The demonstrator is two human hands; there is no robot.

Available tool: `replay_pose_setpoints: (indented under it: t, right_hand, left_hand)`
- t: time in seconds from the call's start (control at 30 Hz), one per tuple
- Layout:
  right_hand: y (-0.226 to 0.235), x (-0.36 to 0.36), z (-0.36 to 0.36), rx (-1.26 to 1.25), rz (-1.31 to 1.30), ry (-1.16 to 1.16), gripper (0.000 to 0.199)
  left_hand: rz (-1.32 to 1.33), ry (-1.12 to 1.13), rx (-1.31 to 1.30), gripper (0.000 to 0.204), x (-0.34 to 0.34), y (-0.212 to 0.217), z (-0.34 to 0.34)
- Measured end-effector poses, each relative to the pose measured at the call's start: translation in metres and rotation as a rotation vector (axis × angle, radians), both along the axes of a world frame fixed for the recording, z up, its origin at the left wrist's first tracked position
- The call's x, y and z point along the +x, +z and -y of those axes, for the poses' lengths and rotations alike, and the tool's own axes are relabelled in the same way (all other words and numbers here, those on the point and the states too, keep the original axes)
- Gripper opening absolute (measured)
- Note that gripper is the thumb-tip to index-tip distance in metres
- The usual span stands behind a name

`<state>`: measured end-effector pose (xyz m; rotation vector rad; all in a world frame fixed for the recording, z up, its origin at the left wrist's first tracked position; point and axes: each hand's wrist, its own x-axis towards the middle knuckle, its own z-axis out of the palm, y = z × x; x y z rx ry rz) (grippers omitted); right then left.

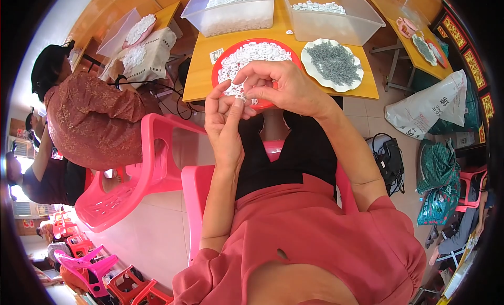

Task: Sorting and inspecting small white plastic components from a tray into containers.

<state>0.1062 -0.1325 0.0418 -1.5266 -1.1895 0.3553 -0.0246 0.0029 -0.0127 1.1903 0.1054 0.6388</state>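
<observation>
Both hands are raised close together over the near edge of a round red tray [295, 56] heaped with small white plastic pieces [262, 51]. Between thumb and fingers, my left hand [224, 119] pinches one small white plastic piece [240, 97]. My right hand [281, 89] is just right of it, its fingers curled toward the thumb; whatever they hold is too small or hidden to make out. Right of the tray, a white scalloped plate [344, 87] carries a pile of thin grey pin-like parts [333, 63].
Two clear plastic bins [228, 8] [362, 27] with white pieces stand at the back of the yellow table [197, 87]. A person [97, 116] sits to the left, by a pink chair [149, 163]. Sacks [428, 105] and black cables [388, 163] lie right on the floor.
</observation>
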Motion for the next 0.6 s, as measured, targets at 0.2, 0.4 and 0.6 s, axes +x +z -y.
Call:
replay_pose_setpoints:
  t: [0.2, 0.4, 0.6]
  right_hand:
    - [-0.0022, 0.0021, -0.0006, 0.006, 0.018, -0.018, 0.024]
    - [-0.0023, 0.0001, -0.0013, -0.002, 0.041, -0.033, 0.024]
    - [0.0026, -0.0044, 0.0001, -0.016, 0.126, -0.030, 0.024]
  left_hand:
    - [-0.016, 0.012, -0.002, 0.041, 0.0011, -0.0004, 0.0004]
    - [-0.016, 0.018, 0.004, 0.041, 0.0023, -0.0036, 0.0002]
    - [-0.014, 0.034, 0.055, 0.041, -0.0008, -0.0019, -0.0001]
